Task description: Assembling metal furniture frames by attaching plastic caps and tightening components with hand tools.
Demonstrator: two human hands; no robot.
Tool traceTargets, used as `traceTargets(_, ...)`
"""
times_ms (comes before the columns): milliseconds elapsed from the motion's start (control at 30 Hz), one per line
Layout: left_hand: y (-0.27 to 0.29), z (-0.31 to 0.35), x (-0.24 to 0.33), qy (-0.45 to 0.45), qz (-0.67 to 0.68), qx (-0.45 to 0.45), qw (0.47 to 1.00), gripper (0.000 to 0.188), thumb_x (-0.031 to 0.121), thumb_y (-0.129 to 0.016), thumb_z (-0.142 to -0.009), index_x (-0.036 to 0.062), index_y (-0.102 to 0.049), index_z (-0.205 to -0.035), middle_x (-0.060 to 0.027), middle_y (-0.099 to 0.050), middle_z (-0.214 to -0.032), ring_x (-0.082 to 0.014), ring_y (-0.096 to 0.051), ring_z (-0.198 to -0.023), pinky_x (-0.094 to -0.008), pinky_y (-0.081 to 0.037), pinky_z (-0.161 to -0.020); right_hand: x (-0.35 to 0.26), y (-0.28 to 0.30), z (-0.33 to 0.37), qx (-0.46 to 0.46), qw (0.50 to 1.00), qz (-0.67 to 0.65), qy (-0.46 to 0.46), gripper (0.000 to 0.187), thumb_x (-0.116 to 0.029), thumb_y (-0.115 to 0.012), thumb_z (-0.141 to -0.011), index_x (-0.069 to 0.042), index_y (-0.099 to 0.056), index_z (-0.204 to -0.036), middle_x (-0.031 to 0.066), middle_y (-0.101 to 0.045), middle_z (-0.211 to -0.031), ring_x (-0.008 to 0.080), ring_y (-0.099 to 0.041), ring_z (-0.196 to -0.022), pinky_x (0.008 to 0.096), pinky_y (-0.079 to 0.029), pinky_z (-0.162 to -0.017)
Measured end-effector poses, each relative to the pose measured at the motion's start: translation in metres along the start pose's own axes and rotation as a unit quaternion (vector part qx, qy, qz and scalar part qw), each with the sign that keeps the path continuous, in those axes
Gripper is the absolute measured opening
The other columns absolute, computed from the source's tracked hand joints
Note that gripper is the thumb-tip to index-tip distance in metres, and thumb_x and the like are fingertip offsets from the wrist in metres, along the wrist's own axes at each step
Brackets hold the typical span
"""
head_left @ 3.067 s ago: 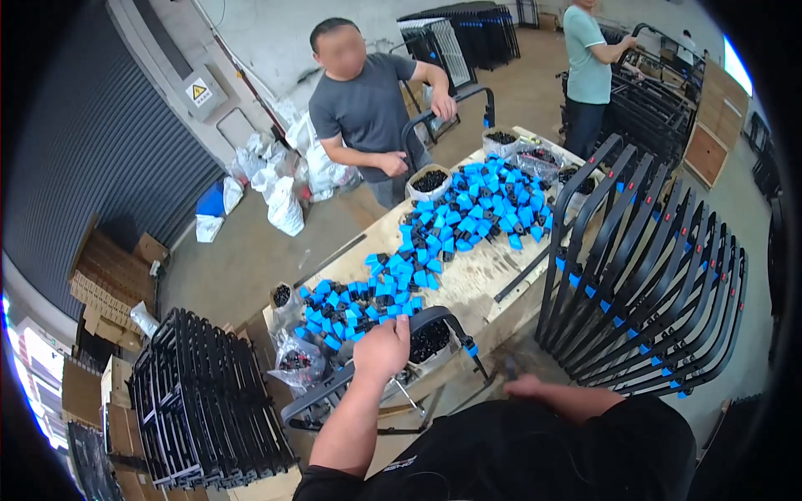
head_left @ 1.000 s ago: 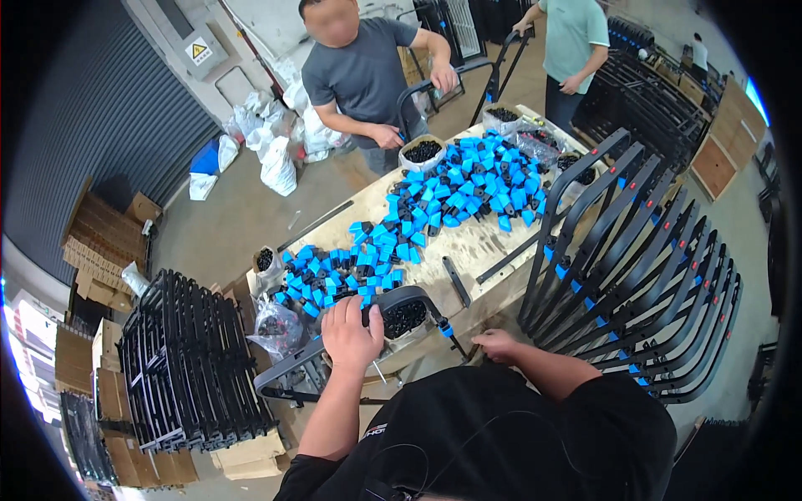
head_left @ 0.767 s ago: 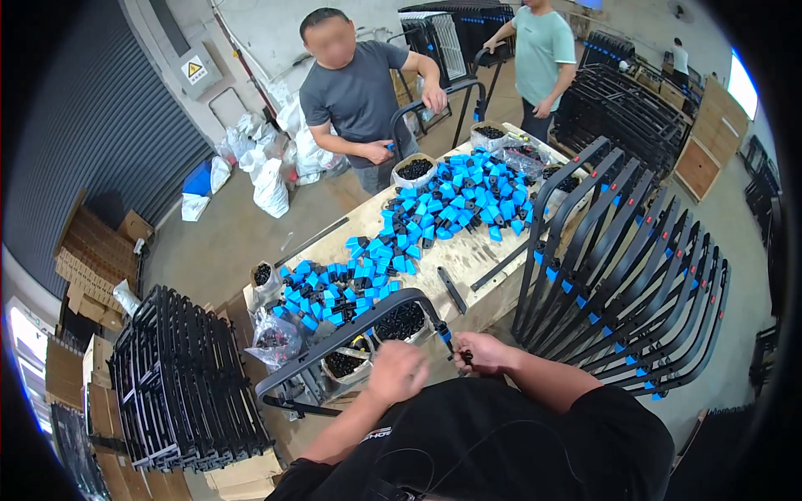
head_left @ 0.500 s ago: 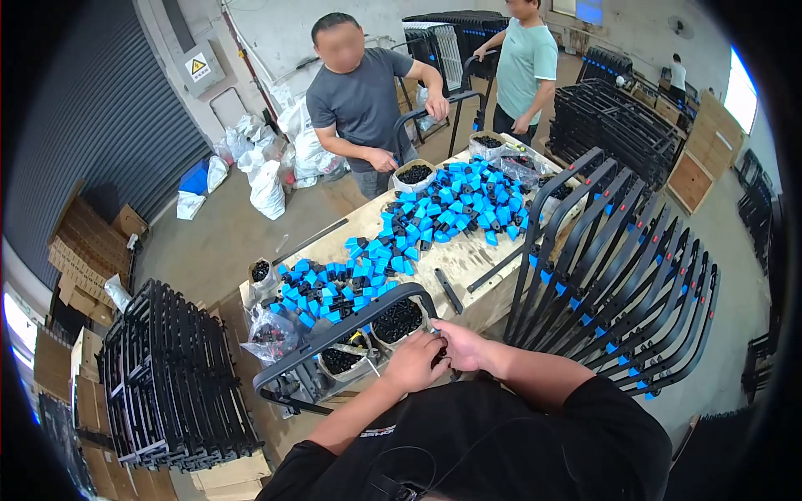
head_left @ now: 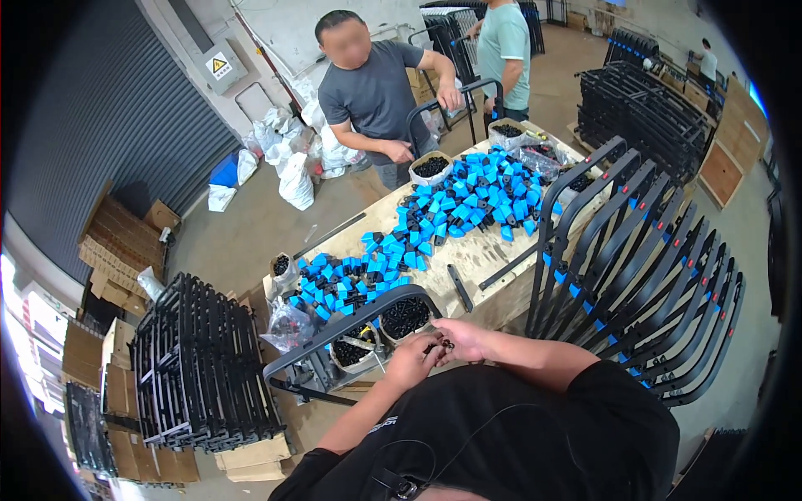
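My left hand [head_left: 408, 362] and my right hand [head_left: 464, 341] meet close to my body at the table's near edge. Small dark pieces of hardware [head_left: 449, 344] show between their curled fingers; their exact kind is too small to tell. Just beyond stands a curved black tube frame [head_left: 355, 321], its bend beside my right fingertips. A tub of small black parts [head_left: 405, 316] sits behind my hands, and a second tub [head_left: 349, 354], with a yellow-handled tool in it, is left of my left hand.
Blue-and-black plastic pieces [head_left: 468, 200] are heaped across the wooden table [head_left: 434, 269]. Black frames [head_left: 643, 275] stand in a row at right; more are stacked [head_left: 205, 359] at left. Across the table a person in grey [head_left: 376, 100] holds another frame [head_left: 455, 96]; someone in light green stands behind.
The view has swung, shifting the scene rightward. My hands have parted slightly, and the small dark pieces between them now show. The person in grey still holds the frame.
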State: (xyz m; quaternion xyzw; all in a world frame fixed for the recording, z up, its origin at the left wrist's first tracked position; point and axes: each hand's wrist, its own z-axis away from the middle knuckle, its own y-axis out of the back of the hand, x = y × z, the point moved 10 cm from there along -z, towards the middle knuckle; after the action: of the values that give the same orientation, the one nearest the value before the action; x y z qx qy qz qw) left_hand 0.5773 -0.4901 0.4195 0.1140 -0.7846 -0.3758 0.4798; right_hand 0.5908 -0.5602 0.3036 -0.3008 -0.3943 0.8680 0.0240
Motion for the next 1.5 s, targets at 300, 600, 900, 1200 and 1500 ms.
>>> traceTargets(300,-0.038,-0.004,-0.039,0.264,0.194,0.044,0.944,0.022,0.020,-0.057,-0.103,0.0004,-0.067,-0.100,-0.0093,-0.069,-0.082,-0.0153,-0.064,-0.068,-0.0307,-0.053,-0.062,-0.005,0.016,0.009,-0.073,0.981,0.162,-0.073,0.047,-0.049,-0.038,-0.103,-0.013,-0.065,-0.089,0.0024,-0.064,-0.077,0.0130,-0.053,-0.062,0.0279,-0.037,-0.052)
traceTargets(600,-0.023,-0.021,-0.014,0.142,0.013,0.110,0.984,0.012,0.013,-0.075,-0.088,0.0023,-0.071,-0.088,-0.0102,-0.069,-0.095,-0.0220,-0.066,-0.084,-0.0329,-0.052,-0.075,-0.005,-0.001,0.010,-0.167,0.977,0.103,-0.082,0.042,-0.057,-0.037,-0.104,-0.023,-0.062,-0.097,-0.0050,-0.051,-0.066,0.0116,-0.047,-0.054,0.0258,-0.029,-0.049)
traceTargets(900,0.003,-0.012,-0.001,0.063,-0.069,0.164,0.982,0.033,0.018,-0.086,-0.074,0.0043,-0.067,-0.097,-0.0136,-0.063,-0.111,-0.0326,-0.061,-0.100,-0.0406,-0.053,-0.083,-0.005,0.030,-0.023,-0.071,0.994,-0.024,-0.080,0.031,-0.039,-0.048,-0.104,-0.012,-0.056,-0.091,0.0067,-0.067,-0.094,0.0228,-0.066,-0.085,0.0390,-0.054,-0.076)
traceTargets(1200,-0.004,-0.006,-0.017,0.114,-0.070,0.141,0.981,0.036,0.021,-0.087,-0.069,0.0058,-0.070,-0.096,-0.0125,-0.061,-0.114,-0.0325,-0.059,-0.106,-0.0426,-0.050,-0.090,-0.018,0.006,-0.011,-0.132,0.988,-0.068,-0.043,0.036,-0.027,-0.037,-0.105,-0.005,-0.062,-0.119,0.0119,-0.069,-0.117,0.0283,-0.067,-0.110,0.0421,-0.050,-0.097)
traceTargets(1500,-0.009,-0.014,-0.012,0.106,-0.061,0.086,0.989,0.025,0.016,-0.083,-0.073,0.0087,-0.075,-0.095,-0.0118,-0.062,-0.120,-0.0330,-0.055,-0.115,-0.0421,-0.048,-0.097,-0.002,0.013,-0.010,-0.105,0.990,-0.081,-0.049,0.030,-0.023,-0.043,-0.103,-0.005,-0.063,-0.117,0.0108,-0.068,-0.112,0.0256,-0.066,-0.102,0.0419,-0.051,-0.090)
